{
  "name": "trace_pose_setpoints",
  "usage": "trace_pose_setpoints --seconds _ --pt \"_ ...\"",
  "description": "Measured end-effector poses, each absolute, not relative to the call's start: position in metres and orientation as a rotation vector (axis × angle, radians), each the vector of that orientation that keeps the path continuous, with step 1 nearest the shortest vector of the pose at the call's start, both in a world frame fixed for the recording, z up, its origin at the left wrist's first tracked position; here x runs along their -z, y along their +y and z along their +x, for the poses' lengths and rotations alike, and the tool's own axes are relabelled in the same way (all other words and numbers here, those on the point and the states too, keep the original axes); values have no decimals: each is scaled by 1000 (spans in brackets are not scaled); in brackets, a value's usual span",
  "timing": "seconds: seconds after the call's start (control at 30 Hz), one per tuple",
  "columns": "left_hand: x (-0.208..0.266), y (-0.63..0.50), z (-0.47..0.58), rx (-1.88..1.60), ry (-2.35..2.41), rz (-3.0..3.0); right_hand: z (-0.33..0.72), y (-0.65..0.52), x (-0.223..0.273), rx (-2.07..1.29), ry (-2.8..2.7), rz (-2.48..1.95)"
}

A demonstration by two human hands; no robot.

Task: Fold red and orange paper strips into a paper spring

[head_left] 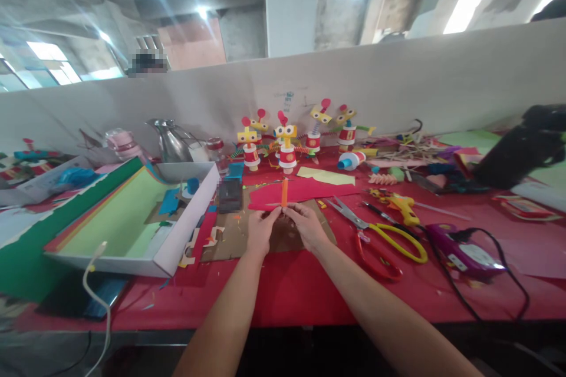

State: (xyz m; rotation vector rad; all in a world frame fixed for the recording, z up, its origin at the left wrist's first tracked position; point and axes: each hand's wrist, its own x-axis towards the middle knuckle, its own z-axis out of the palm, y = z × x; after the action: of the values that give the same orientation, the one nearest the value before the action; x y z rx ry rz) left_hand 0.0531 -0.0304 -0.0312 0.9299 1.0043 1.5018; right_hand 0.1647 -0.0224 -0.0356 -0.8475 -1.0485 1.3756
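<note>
An orange paper strip (pixel 285 193) stands upright between my two hands, its lower end pinched by the fingertips. My left hand (pixel 262 228) is closed on it from the left, and my right hand (pixel 308 225) from the right. Both are held over a brown cardboard sheet (pixel 283 242) littered with small paper scraps. Red paper (pixel 325 189) lies just behind the fingers, with a pale yellow sheet (pixel 327 175) beyond it. Large scissors (pixel 365 225) with one yellow and one red handle rest open at the right of the cardboard.
Several paper-cup figures (pixel 287 155) stand along the white partition (pixel 420 79). At left is a white box (pixel 188 218) holding coloured paper. To the right lie a yellow glue gun (pixel 403 207), a purple corded device (pixel 464 250) and a black object (pixel 517 150). A steel jug (pixel 170 140) stands behind.
</note>
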Motion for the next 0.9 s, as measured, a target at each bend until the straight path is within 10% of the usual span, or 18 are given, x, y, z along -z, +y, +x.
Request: trace_pose_setpoints --seconds 0.9 --pt "36 -27 48 -1472 1157 1530 168 -17 35 -1407 -919 -801"
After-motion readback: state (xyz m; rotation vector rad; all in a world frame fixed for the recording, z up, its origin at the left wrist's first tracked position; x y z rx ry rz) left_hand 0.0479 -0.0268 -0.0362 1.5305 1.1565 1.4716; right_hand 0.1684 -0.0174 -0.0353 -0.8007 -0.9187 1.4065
